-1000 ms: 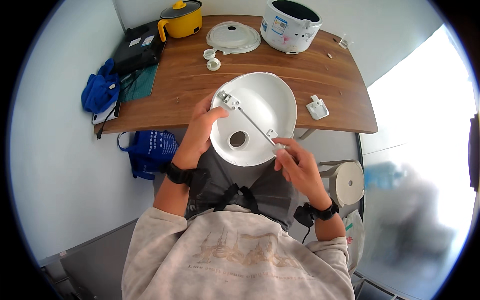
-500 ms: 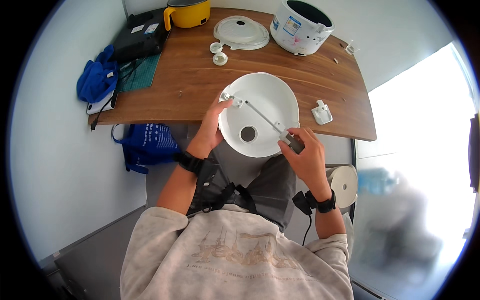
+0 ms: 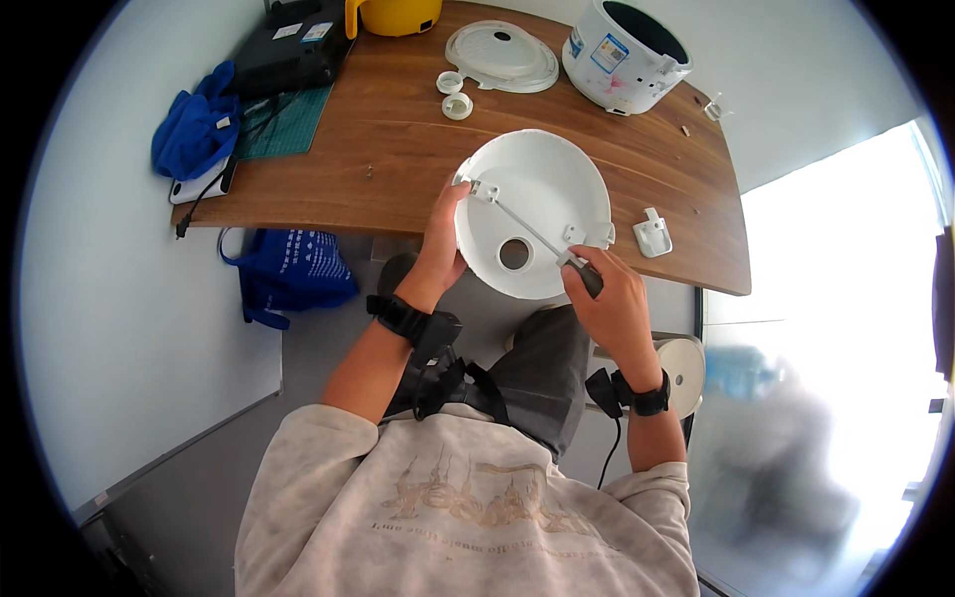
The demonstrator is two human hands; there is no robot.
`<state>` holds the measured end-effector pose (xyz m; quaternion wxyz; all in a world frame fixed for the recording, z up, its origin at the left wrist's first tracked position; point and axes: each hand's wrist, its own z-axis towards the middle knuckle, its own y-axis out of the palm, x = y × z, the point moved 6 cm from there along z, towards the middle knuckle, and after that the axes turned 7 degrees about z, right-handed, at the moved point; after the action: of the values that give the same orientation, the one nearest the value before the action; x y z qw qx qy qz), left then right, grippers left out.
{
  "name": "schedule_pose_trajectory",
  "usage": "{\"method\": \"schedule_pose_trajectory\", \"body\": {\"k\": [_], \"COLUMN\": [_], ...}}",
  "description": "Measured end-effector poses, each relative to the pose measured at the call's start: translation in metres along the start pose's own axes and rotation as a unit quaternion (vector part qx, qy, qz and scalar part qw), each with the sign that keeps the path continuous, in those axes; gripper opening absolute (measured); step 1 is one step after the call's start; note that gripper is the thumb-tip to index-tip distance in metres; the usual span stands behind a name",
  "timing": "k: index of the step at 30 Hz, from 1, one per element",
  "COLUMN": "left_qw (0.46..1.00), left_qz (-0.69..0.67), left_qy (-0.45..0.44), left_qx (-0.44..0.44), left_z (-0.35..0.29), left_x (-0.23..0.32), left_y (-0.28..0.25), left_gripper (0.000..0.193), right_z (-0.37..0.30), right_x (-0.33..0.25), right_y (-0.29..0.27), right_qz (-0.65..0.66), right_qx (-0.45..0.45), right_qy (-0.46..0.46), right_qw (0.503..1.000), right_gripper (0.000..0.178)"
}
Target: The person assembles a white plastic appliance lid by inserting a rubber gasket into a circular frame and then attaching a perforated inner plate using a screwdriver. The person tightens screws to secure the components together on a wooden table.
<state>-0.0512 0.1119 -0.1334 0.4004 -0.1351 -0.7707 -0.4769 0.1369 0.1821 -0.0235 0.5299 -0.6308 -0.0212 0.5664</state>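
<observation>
A white round bowl-shaped plastic shell (image 3: 542, 159) with a round hole low in it is held over the table's front edge. My left hand (image 3: 438, 247) is closed on its left rim, with the thumb near a small white bracket inside. In my right hand (image 3: 614, 310) is a screwdriver (image 3: 527, 228) with a grey handle and a long thin shaft. The shaft slants across the shell's inside, and its tip reaches that left bracket; whether it sits in a screw is too small to tell. A second bracket stands inside the right rim.
On the wooden table (image 3: 388, 139) are a white lid (image 3: 502, 60), two small white round caps (image 3: 457, 105), a white cooker body (image 3: 622, 65), a yellow pot (image 3: 400, 14) and a small white plastic part (image 3: 653, 234). Blue cloth (image 3: 194, 129) lies left; a blue bag (image 3: 298, 274) hangs below.
The whole view has shifted slightly. The screwdriver's shaft now passes below the right bracket instead of over it, and my right hand's grip on the handle has turned a little.
</observation>
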Motion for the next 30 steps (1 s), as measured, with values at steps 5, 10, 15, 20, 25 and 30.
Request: {"method": "schedule_pose_trajectory", "body": {"k": [5, 10, 15, 20, 25, 30], "left_qw": [1.000, 1.000, 1.000, 1.000, 1.000, 1.000], "left_qz": [0.007, 0.004, 0.008, -0.001, -0.008, -0.004], "left_qy": [0.008, 0.006, 0.004, 0.008, 0.010, -0.004], "left_qx": [0.018, 0.006, 0.009, -0.001, -0.006, -0.003], "left_z": [-0.003, -0.001, -0.002, -0.002, -0.004, -0.002], "left_x": [0.005, 0.004, 0.003, 0.006, 0.007, 0.006], "left_y": [0.008, 0.006, 0.005, 0.008, 0.010, 0.007], "left_gripper": [0.066, 0.067, 0.066, 0.062, 0.061, 0.062], "right_z": [0.004, 0.005, 0.008, 0.008, 0.008, 0.010], "right_x": [-0.007, -0.007, -0.012, -0.012, -0.012, -0.016], "right_y": [-0.001, -0.002, -0.002, 0.002, 0.002, -0.002], "right_qz": [-0.001, 0.006, 0.010, -0.004, -0.009, -0.049], "right_qx": [0.022, 0.007, -0.003, -0.014, -0.006, -0.015], "right_qy": [-0.022, -0.003, -0.003, 0.001, -0.016, -0.054], "right_qw": [1.000, 1.000, 1.000, 1.000, 1.000, 0.997], "right_gripper": [0.025, 0.024, 0.025, 0.026, 0.026, 0.025]}}
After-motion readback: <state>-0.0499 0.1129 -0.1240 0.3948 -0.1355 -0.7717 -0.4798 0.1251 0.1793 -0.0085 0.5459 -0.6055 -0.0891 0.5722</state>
